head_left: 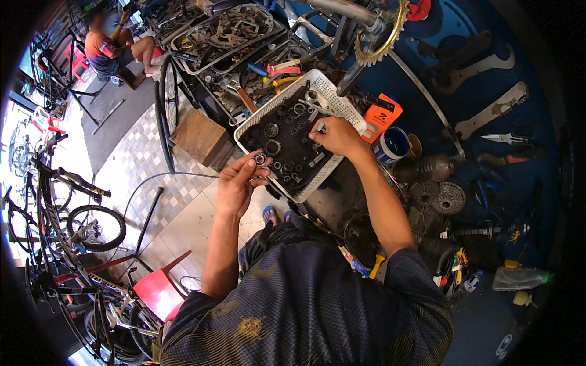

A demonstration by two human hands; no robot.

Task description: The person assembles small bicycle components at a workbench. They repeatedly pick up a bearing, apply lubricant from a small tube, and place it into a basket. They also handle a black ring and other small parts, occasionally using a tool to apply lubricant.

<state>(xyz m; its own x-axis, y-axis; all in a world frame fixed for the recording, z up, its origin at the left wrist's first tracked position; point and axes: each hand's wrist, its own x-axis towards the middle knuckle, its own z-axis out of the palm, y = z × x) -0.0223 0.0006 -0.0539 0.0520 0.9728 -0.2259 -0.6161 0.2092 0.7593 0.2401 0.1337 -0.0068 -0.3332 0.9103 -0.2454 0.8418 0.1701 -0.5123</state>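
A small round bearing [260, 159] with a dark centre is pinched between the thumb and fingertips of my left hand [237, 180], at the near left edge of a white plastic basket [332, 91]. Over the basket's right side, my right hand [339, 136] has its fingers closed round a small greyish metal piece [321, 127], whose kind I cannot make out. Dark greasy lining covers the basket's bottom. On it lie several metal rings, among them a toothed ring [273, 147] and a round cup [271, 129], with smaller nuts and bolts nearer me.
A wooden box [201, 139] stands left of the basket. Beyond is a metal tray [183, 58] heaped with parts. To the right are an orange packet [383, 117], a blue-and-white tub [392, 146] and sprocket cassettes [448, 198]. A chainring [387, 46] overhangs the back. Another person sits far left.
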